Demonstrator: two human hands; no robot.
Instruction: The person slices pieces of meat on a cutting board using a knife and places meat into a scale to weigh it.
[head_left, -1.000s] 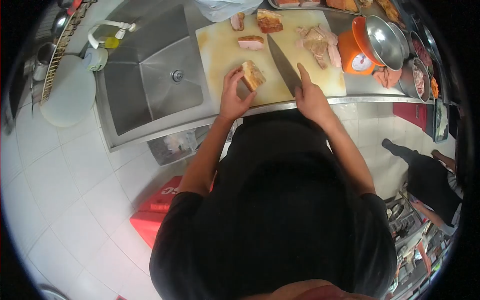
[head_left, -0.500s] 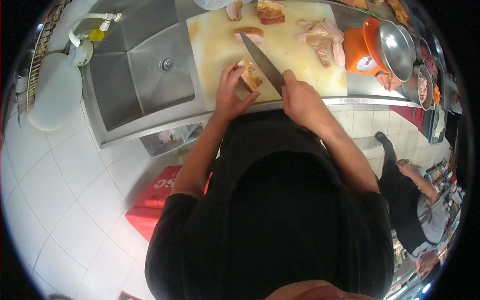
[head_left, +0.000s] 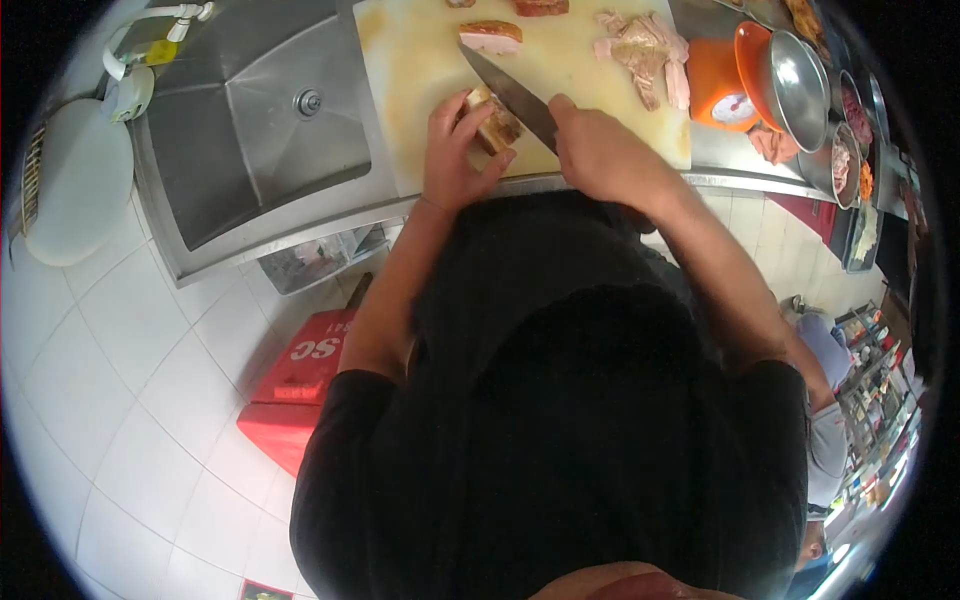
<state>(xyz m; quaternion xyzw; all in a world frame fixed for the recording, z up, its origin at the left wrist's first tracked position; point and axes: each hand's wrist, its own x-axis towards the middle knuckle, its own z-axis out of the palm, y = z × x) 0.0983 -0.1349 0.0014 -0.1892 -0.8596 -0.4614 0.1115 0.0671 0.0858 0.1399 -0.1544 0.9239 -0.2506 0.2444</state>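
Observation:
My left hand (head_left: 462, 155) holds a browned piece of meat (head_left: 498, 128) between thumb and fingers, near the front edge of the pale cutting board (head_left: 420, 60). My right hand (head_left: 600, 150) is closed round the handle of a large knife (head_left: 518, 102). The blade points up and left, just above the held piece, and its tip is near another piece of meat (head_left: 491, 38) lying on the board. Further right on the board are sliced pieces of meat (head_left: 645, 55).
A steel sink (head_left: 260, 130) lies left of the board. On the right stand an orange scale (head_left: 718, 85) with a metal bowl (head_left: 798, 90) and a bowl of meat (head_left: 843, 165). A red box (head_left: 300, 365) is below left. Another person (head_left: 828, 440) is at the lower right.
The view has shifted, so the board and sink sit higher and further left. The blade has tilted slightly flatter. My left hand still holds the meat. The other person is now mostly hidden behind my right arm.

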